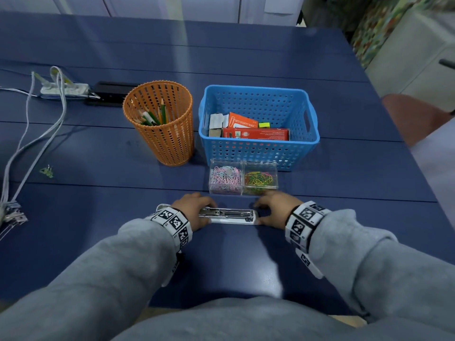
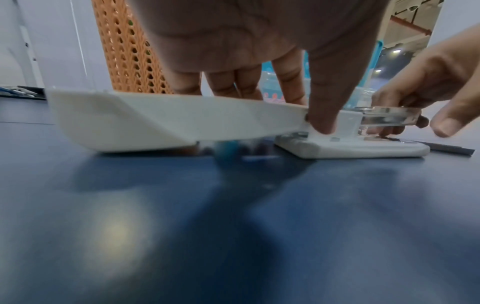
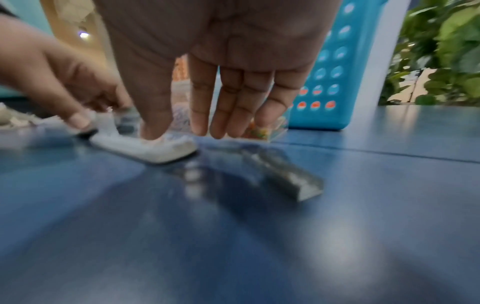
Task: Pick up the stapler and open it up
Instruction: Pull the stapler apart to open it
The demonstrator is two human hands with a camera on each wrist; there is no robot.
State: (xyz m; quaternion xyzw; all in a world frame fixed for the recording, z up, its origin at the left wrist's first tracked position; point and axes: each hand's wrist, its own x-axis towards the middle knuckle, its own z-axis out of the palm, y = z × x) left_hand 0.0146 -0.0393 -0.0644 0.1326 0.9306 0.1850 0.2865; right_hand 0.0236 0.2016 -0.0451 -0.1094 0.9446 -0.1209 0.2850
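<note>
The white stapler (image 1: 229, 215) lies on the blue table (image 1: 221, 262) between my hands, opened out. Its white top cover (image 2: 155, 119) is swung back to the left, and the metal magazine (image 2: 384, 118) sits bare above the base (image 2: 363, 147). My left hand (image 1: 197, 210) pinches it at the hinge, thumb (image 2: 322, 115) in front and fingers behind. My right hand (image 1: 270, 210) is at the stapler's front end with fingers straight and pointing down, its thumb (image 3: 153, 131) at the base (image 3: 155, 150). A strip of staples (image 3: 285, 176) lies loose on the table beside that end.
Just beyond my hands stand two clear boxes of paper clips (image 1: 242, 178). Behind them are a blue basket (image 1: 258, 91) with small boxes and an orange mesh holder (image 1: 160, 124) with pencils. Cables (image 1: 37, 134) and a power strip (image 1: 64, 89) run along the left.
</note>
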